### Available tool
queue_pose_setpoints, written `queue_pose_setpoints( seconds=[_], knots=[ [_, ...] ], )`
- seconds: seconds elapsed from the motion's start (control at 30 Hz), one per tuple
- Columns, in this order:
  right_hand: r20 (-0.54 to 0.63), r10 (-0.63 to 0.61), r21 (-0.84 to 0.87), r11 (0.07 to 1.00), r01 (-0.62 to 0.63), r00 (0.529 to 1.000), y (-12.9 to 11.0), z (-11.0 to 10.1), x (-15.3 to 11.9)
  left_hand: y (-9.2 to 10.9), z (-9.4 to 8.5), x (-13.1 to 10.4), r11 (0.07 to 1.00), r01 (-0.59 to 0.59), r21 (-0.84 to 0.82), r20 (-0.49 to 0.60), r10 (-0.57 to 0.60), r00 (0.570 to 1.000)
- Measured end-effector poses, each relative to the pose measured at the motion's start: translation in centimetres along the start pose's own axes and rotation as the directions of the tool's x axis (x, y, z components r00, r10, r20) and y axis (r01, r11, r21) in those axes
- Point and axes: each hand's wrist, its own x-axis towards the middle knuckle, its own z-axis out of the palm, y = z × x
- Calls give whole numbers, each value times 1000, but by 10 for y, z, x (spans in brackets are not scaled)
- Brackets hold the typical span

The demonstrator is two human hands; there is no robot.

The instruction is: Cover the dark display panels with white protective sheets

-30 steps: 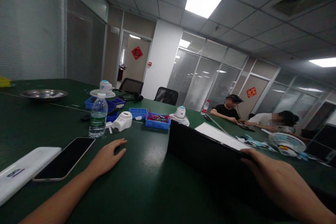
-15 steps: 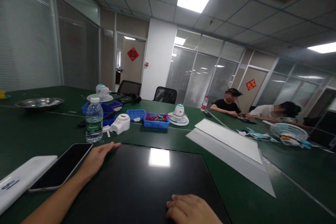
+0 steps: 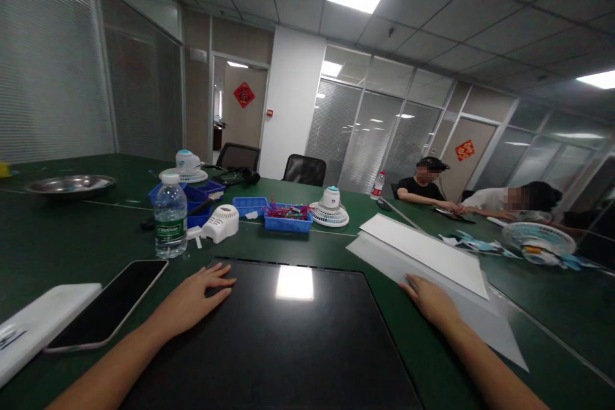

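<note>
A flat black panel (image 3: 269, 339) with a glossy surface lies before me and mirrors the ceiling light. My left hand (image 3: 204, 291) rests open on its far left corner, fingers spread. To the right of the panel, my right hand (image 3: 430, 301) is at the near left edge of a grey sheet (image 3: 480, 327), fingers loosely stretched; I cannot tell whether they touch it. On top of that sheet lies a white sheet (image 3: 427, 253). Left of my left hand are a black-screened phone (image 3: 110, 304) and a white slab-like object (image 3: 43, 320).
Beyond my left hand stand a water bottle (image 3: 170, 221) and a white plastic housing (image 3: 221, 224). Farther back are a blue tray (image 3: 288, 224) of wired parts, a small fan (image 3: 330, 208) and a metal dish (image 3: 72, 186). Two people sit at the far right.
My right hand has moved from the panel's near right part out to the edge of the grey sheet. My left hand has slid onto the panel's corner, its fingers spreading.
</note>
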Motion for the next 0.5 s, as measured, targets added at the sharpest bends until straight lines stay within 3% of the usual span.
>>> queue_pose_setpoints(
  seconds=[0.17, 0.33, 0.4, 0.5],
  knots=[
    [-22, -71, -69, 995, 69, 997, -32, -7, -7, -2, 7, 5, 1000, 14, -13, -2, -14, 1000],
    [-56, -306, -51, 952, 303, 950, -98, -30, -36, 2, 7, 4, 998, 44, -54, -29, -45, 999],
    [-77, -493, -5, 869, 494, 867, -132, -35, -57, 3, 5, 3, 990, 71, -120, -71, -80, 994],
    [-235, -749, 61, 624, 779, 619, -181, -28, -88, 1, 2, 2, 964, 101, -246, -134, -137, 981]
  ],
)
